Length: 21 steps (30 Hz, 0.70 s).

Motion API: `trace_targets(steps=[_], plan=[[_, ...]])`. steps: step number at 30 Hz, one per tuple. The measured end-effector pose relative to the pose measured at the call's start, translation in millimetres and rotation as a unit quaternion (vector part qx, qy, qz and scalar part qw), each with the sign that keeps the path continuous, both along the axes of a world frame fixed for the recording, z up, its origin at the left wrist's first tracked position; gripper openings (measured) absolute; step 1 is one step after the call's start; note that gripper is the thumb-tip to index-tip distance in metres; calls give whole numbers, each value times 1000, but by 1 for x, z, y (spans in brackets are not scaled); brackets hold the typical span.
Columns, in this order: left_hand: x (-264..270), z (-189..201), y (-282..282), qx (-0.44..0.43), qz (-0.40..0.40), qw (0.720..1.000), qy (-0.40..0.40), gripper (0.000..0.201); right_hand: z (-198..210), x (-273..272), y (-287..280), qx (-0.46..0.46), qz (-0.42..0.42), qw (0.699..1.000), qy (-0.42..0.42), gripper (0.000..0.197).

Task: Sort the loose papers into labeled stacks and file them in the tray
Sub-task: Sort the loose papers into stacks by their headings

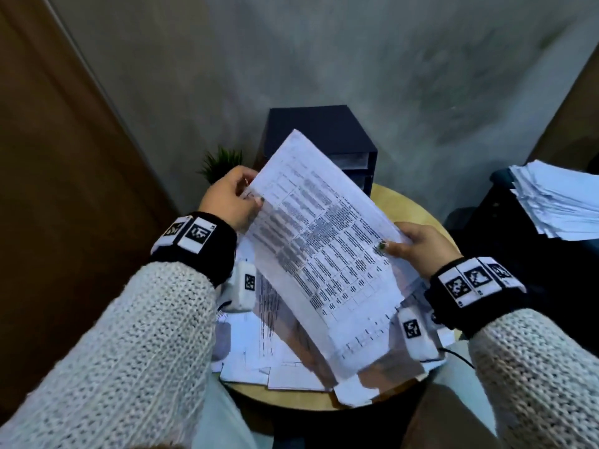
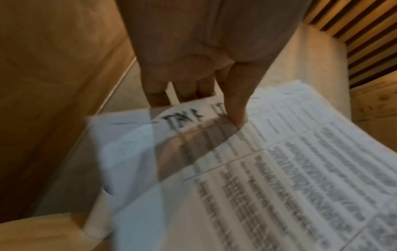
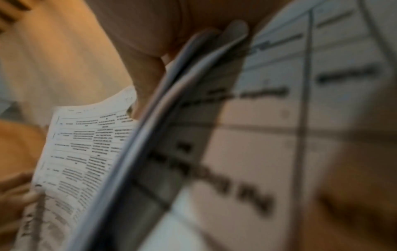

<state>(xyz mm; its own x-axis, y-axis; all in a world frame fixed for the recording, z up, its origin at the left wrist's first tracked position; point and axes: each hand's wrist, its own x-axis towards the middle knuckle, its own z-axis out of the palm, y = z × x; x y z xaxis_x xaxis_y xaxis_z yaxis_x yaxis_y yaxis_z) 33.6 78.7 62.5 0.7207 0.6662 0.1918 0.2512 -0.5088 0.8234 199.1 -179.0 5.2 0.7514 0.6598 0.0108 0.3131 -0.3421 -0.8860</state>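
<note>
A sheaf of printed papers (image 1: 324, 247) with tables of text is held up above the round wooden table (image 1: 408, 202). My left hand (image 1: 231, 197) pinches its left edge, thumb on the printed face. My right hand (image 1: 418, 243) grips the right edge, thumb on top. In the left wrist view the papers (image 2: 290, 169) fan out under my thumb (image 2: 235, 103). In the right wrist view the papers (image 3: 86, 152) show edge-on and blurred. Loose papers (image 1: 259, 345) lie scattered on the table below. A dark filing tray (image 1: 324, 137) stands at the table's back.
A small green plant (image 1: 222, 162) stands left of the tray. A separate pile of white papers (image 1: 557, 199) rests on a dark surface at the right. A brown door (image 1: 48, 157) is on the left, a grey wall behind.
</note>
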Motion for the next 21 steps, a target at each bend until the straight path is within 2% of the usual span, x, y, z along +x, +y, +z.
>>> trace_targets(steps=[2, 4, 6, 8, 10, 12, 17, 21], plan=[[4, -3, 8, 17, 50, 998, 21, 44, -8, 7, -1, 56, -40, 996, 61, 13], [7, -12, 13, 28, 77, 994, 78, 72, -13, 11, -1, 98, -61, 986, 118, 12], [11, -24, 11, -87, 39, 994, 59, 87, -19, 14, 2, 100, -100, 979, 145, 9], [17, -37, 4, -224, -1, 975, 10, 81, -29, 18, 9, 106, -144, 969, 171, 18], [26, -52, 2, -268, -20, 963, 11, 64, -38, 23, 19, 89, -167, 964, 189, 27], [36, -69, 5, -304, -38, 952, 22, 61, -45, 27, 29, 72, -178, 959, 207, 21], [50, -95, 19, -322, -30, 945, 37, 60, -59, 46, 54, 26, -179, 948, 262, 40], [58, -94, 26, -320, -42, 946, 28, 39, -50, 55, 71, 50, -202, 943, 260, 42]])
